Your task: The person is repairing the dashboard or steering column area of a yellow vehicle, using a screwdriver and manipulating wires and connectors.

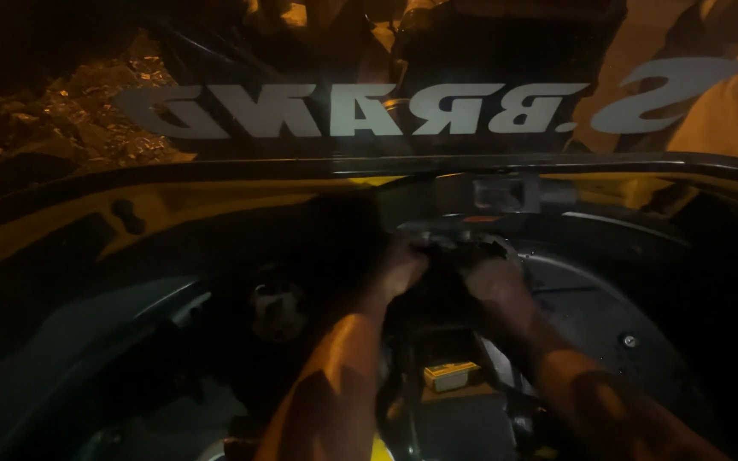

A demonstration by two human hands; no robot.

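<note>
**Dark fitting under the windscreen: both hands on it, work unfinished**

Dark fitting (454,243), low in the bay below the windscreen edge (369,166), has the left hand (403,266) and right hand (493,277) closed around it from either side. It looks attached; nothing lies removed nearby. Below sits a yellow-labelled box (450,374); yellow bodywork (155,209) frames the bay.

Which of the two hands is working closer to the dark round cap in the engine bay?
The left hand. It sits nearer the round cap, which lies low to its left; the right hand is on the far side, next to the curved black wheel-arch panel.
</note>
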